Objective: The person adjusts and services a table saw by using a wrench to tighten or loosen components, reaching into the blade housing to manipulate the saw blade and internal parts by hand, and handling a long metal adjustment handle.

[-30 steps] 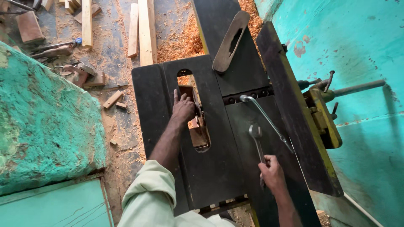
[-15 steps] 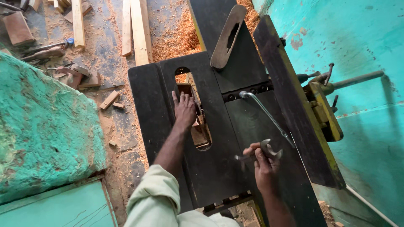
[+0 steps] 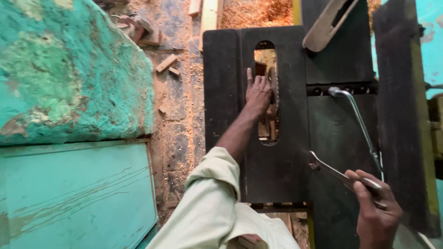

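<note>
- On the dark machine table [image 3: 277, 175], filling centre and right of the view: flat black top, long rounded slot [image 3: 266, 92] cut near its left edge, running front to back.
- At left, off the table: large turquoise painted block [image 3: 69, 69], worn and chipped, above a flat turquoise panel [image 3: 74, 193].
- Between block and table: floor [image 3: 177, 115] strewn with sawdust and small wood offcuts [image 3: 167, 63].
- At the far edge of the table: curved pale guard plate [image 3: 330, 23], tilted, overhanging the top.
- Across the right half of the table: bent steel rod [image 3: 357, 122], running from a row of holes toward the near right corner.
- Over the slot: left hand [image 3: 258, 92], fingers extended and pressed flat, resting against the circular blade [image 3: 275, 90] standing in the slot; nothing gripped.
- At the near right corner: right hand [image 3: 376, 210], fingers clamped around the handle of a metal spanner [image 3: 339, 174], jaw end pointing left and raised just above the table surface.
- Well apart, one hand from the other.
</note>
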